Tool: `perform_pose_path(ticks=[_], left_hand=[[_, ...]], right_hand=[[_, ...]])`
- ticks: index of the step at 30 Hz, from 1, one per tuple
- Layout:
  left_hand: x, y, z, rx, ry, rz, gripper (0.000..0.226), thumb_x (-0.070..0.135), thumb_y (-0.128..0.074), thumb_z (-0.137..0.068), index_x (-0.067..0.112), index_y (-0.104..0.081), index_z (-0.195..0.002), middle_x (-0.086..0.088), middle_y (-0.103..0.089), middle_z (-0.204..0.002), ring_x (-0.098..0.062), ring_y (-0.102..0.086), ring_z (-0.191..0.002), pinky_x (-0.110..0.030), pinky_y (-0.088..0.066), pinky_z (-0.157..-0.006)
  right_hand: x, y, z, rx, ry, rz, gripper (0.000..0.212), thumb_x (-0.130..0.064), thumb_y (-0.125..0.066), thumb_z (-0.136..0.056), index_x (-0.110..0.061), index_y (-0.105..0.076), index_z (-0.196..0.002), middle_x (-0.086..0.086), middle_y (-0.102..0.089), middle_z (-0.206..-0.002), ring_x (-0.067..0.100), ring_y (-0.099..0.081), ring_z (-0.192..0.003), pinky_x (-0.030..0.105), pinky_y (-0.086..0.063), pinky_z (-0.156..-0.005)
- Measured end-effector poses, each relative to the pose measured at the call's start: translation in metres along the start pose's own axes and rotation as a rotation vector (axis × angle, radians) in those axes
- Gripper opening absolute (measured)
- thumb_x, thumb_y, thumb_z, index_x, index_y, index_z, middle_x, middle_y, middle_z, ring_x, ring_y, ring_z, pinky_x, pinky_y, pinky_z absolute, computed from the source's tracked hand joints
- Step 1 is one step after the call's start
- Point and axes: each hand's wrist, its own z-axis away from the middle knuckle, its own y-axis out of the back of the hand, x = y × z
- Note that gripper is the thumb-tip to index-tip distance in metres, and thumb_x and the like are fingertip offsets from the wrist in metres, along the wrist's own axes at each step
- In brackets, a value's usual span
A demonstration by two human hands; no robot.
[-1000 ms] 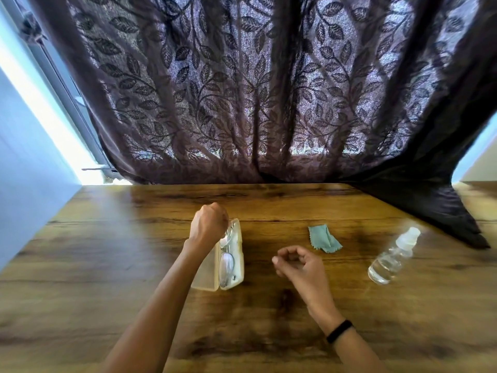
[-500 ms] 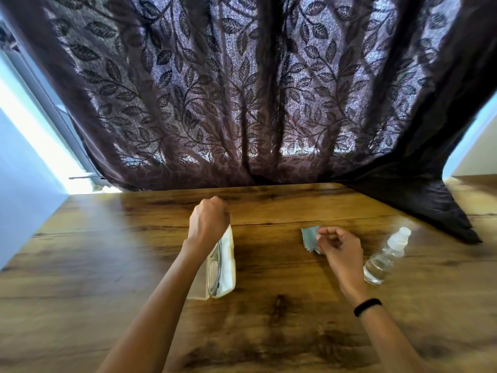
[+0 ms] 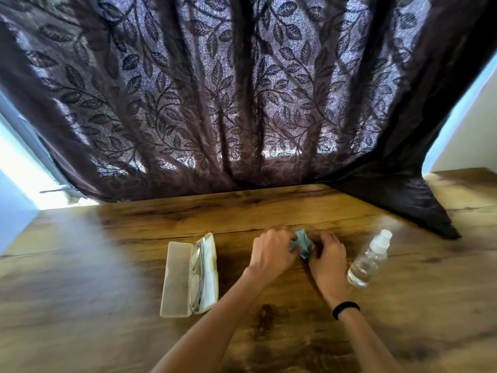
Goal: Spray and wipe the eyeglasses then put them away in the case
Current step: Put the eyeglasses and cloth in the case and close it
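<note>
A cream eyeglass case (image 3: 176, 275) lies open on the wooden table (image 3: 80, 292), left of centre. The eyeglasses (image 3: 197, 275) rest inside its right half. To the right of the case, my left hand (image 3: 271, 251) and my right hand (image 3: 329, 258) both hold a small teal cleaning cloth (image 3: 304, 244) between them, just above the table. The cloth is bunched and partly hidden by my fingers. A clear spray bottle (image 3: 369, 261) with a white cap lies tilted on the table right of my right hand.
A dark leaf-patterned curtain (image 3: 242, 103) hangs behind the table, and its right end drapes onto the tabletop (image 3: 419, 211). A black band (image 3: 345, 309) circles my right wrist. Bright window light comes in at the far left.
My left hand let go of the case lid and moved right to the cloth. The case now lies fully open. My right hand has lifted the cloth; both hands hold it.
</note>
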Motion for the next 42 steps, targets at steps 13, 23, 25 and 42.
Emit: perform_pose_path(ticks=[13,23,25,42], left_hand=[[0.003,-0.017,-0.006,-0.007,0.095,0.182,0.023,0.025,-0.063,-0.084,0.019,-0.065,-0.106,0.0,-0.068,-0.11,-0.013,-0.062,-0.092,-0.021,-0.048,-0.069],[-0.025,0.032,0.001,-0.203,0.592,1.144,0.006,0.017,-0.054,-0.091,0.017,-0.058,-0.088,-0.007,-0.058,-0.103,-0.022,-0.055,-0.106,-0.029,-0.053,-0.078],[-0.032,0.039,0.006,-0.208,0.637,1.181,0.006,0.017,-0.05,-0.093,0.014,-0.054,-0.097,-0.009,-0.058,-0.101,-0.023,-0.062,-0.097,-0.027,-0.056,-0.067],[-0.054,0.041,0.01,-0.231,0.188,-0.068,0.039,0.035,-0.062,-0.085,0.014,-0.054,-0.117,-0.009,-0.057,-0.12,-0.027,-0.054,-0.109,-0.039,-0.048,-0.09]], right_hand=[[0.008,-0.001,-0.004,0.002,-0.036,0.011,0.03,0.0,-0.059,-0.081,-0.011,-0.06,-0.109,0.006,-0.065,-0.101,0.027,-0.052,-0.098,0.033,-0.044,-0.083],[-0.002,0.009,-0.004,-0.137,-0.403,-1.039,0.019,0.001,-0.051,-0.088,-0.016,-0.06,-0.088,0.004,-0.059,-0.091,0.017,-0.059,-0.084,0.033,-0.05,-0.067],[-0.002,0.011,-0.005,-0.21,-0.433,-1.062,0.019,0.0,-0.05,-0.089,-0.016,-0.06,-0.088,0.003,-0.06,-0.09,0.015,-0.06,-0.083,0.031,-0.051,-0.065],[0.002,0.005,-0.012,-0.226,0.158,0.04,0.014,-0.016,-0.058,-0.087,-0.017,-0.063,-0.101,0.0,-0.061,-0.1,0.02,-0.054,-0.102,0.027,-0.043,-0.082]])
